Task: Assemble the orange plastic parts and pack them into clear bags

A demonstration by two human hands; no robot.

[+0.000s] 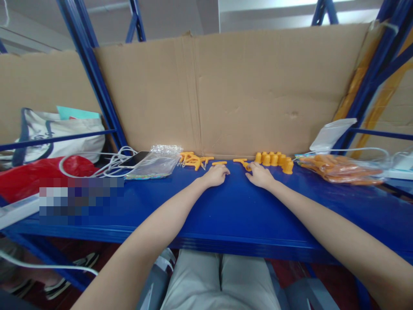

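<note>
Right hand (260, 175), palm down, fingertips touching the orange T-piece (241, 161) at its 11 o'clock, long axis left-right. Left hand (217, 175), loosely curled and empty, sits nearby; orange bar (219, 163) at its 12 o'clock.

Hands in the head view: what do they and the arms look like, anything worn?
The left hand and right hand are bare: no gloves, and no rings, watch or bands that I can see. Both forearms are uncovered as far as the picture shows, no sleeve in sight. Light grey trousers are worn.
</note>
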